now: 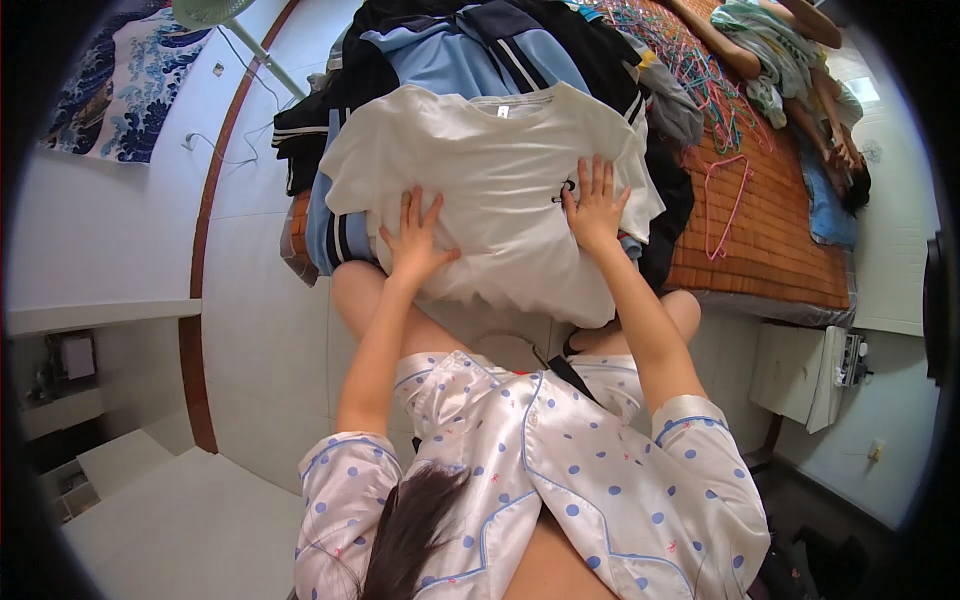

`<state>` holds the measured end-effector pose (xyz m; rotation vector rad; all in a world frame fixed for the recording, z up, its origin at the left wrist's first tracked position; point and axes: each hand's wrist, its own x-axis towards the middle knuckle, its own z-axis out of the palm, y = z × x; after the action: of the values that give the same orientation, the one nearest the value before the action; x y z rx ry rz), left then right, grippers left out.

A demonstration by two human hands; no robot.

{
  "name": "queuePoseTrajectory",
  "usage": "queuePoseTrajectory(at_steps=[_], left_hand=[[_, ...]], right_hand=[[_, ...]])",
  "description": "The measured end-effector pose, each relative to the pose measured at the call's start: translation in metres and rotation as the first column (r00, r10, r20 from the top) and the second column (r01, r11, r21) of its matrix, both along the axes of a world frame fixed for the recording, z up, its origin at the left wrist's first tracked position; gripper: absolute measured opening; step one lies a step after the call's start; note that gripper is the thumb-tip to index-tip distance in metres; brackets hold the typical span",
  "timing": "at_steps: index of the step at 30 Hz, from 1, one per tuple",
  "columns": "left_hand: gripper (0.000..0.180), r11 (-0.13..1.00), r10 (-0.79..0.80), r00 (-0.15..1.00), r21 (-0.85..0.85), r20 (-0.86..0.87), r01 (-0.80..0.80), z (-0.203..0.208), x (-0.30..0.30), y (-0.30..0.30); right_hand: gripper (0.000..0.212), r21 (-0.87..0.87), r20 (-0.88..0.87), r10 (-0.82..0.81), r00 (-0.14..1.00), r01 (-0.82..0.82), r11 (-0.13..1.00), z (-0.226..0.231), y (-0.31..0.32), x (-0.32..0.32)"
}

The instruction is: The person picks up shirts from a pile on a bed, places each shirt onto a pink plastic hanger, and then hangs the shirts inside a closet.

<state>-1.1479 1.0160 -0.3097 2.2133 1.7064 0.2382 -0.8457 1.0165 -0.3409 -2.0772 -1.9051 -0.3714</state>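
Note:
A white T-shirt point(490, 200) lies spread over a heap of clothes, its neckline at the far side and its lower hem hanging toward my knees. My left hand point(417, 240) rests flat on the left of the shirt, fingers spread. On the right side, my right hand point(596, 208) presses flat beside a small black print, fingers stretched out. Soft creases run across the fabric between the two hands. Beneath and behind it is the pile of dark and light blue clothes point(450, 55) with white stripes.
To the right, a bed with a brown woven mat point(740, 260) holds a tangle of coloured hangers point(690, 70) and one pink hanger point(724, 210). Another person point(790, 60) lies at its far end. A white nightstand point(795, 375) stands by the bed; a fan point(210, 10) is at the far left.

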Motion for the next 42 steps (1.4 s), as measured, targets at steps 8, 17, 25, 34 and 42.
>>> queuePoseTrajectory(at_steps=[8,17,25,34,42], left_hand=[[0.095,0.997,0.044,0.998,0.061,0.041,-0.046,-0.001,0.009,-0.011],[0.087,0.864,0.338,0.814,0.188,0.472,-0.467,-0.029,-0.007,-0.047],[0.070,0.776,0.630,0.436,-0.529,0.643,-0.342,-0.047,-0.039,-0.062],[0.048,0.786,0.446,0.835,-0.588,0.323,-0.192,-0.005,-0.072,-0.064],[0.056,0.888,0.299,0.953,-0.380,0.054,-0.257,0.052,-0.070,-0.054]], right_hand=[[0.059,-0.008,0.035,0.007,0.999,-0.007,1.000,0.002,0.001,0.006],[0.046,0.136,-0.282,0.089,0.955,-0.052,0.989,0.017,-0.038,0.011],[0.039,-0.268,-0.784,-0.397,0.477,0.318,0.910,0.012,-0.114,0.026],[0.034,-0.429,-0.846,-0.398,0.355,-0.008,0.903,0.001,-0.136,0.059],[0.030,-0.688,-0.460,-0.469,0.754,0.031,0.725,0.060,-0.146,0.054]])
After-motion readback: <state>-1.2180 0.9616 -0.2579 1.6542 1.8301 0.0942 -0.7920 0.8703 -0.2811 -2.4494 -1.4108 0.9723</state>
